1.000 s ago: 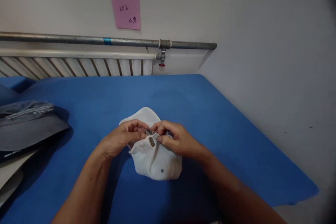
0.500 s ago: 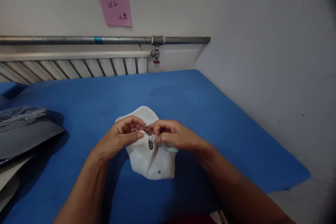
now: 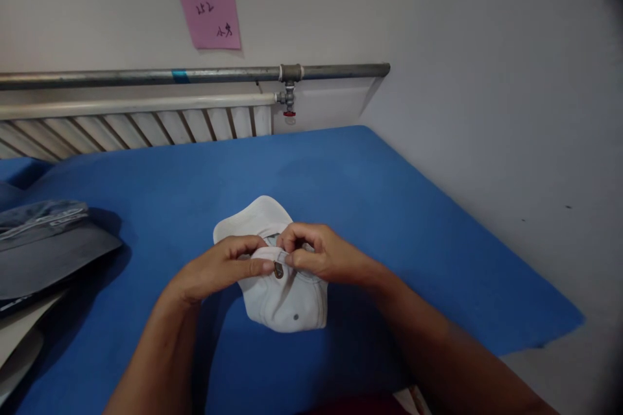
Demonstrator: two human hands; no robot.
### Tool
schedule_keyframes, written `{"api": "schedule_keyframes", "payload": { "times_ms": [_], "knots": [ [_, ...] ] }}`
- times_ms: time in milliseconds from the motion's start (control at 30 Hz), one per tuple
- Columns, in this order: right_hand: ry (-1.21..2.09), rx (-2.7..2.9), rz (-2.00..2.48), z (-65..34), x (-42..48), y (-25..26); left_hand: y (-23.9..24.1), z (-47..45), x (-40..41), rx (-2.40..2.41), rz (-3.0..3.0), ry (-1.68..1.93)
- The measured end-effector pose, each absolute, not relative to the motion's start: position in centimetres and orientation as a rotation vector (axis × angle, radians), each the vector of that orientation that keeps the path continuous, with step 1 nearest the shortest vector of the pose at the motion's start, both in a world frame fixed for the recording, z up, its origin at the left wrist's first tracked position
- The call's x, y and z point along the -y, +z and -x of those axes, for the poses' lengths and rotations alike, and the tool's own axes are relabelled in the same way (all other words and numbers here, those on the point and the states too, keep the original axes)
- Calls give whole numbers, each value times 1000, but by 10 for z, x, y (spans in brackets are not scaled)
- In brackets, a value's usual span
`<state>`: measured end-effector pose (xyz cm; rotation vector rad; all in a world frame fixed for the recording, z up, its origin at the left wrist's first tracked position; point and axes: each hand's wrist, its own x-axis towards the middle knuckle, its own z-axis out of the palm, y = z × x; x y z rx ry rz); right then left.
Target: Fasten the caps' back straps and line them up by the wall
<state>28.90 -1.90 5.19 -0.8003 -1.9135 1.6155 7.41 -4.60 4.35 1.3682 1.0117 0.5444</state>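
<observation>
Head camera view: a blue felt-covered table (image 3: 389, 207) fills the lower frame, pushed into the corner of a plain grey-white wall. Along the wall run a grey metal pipe (image 3: 146, 76) and a white ribbed radiator (image 3: 146, 124), with a pink paper note (image 3: 208, 10) stuck above. At the left edge lies a dark grey cloth cap (image 3: 43, 246).

Near the table's middle sits a white fabric cap (image 3: 282, 295), brim pointing away. Both bare forearms reach in from below. The left hand (image 3: 219, 269) and right hand (image 3: 318, 256) meet over the cap's back strap — fingertips pinched onto it on either side of a small dark metal buckle (image 3: 278, 269).
</observation>
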Motion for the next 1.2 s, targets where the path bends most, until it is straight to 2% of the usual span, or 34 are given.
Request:
{"api": "schedule_keyframes", "payload": {
  "times_ms": [233, 367, 700, 1200],
  "knots": [
    [1292, 1909, 690, -285, 19, 47, 40, -79, 47, -956, -1108, 751],
    [1237, 1888, 714, -285, 19, 43, 39, -83, 46, -1003, -1014, 782],
    [713, 2073, 610, -283, 18, 39, 38, -83, 43, -1013, -877, 819],
    [735, 2122, 741, -279, 26, 41, 40, -83, 43, -983, -876, 817]
  ]
}}
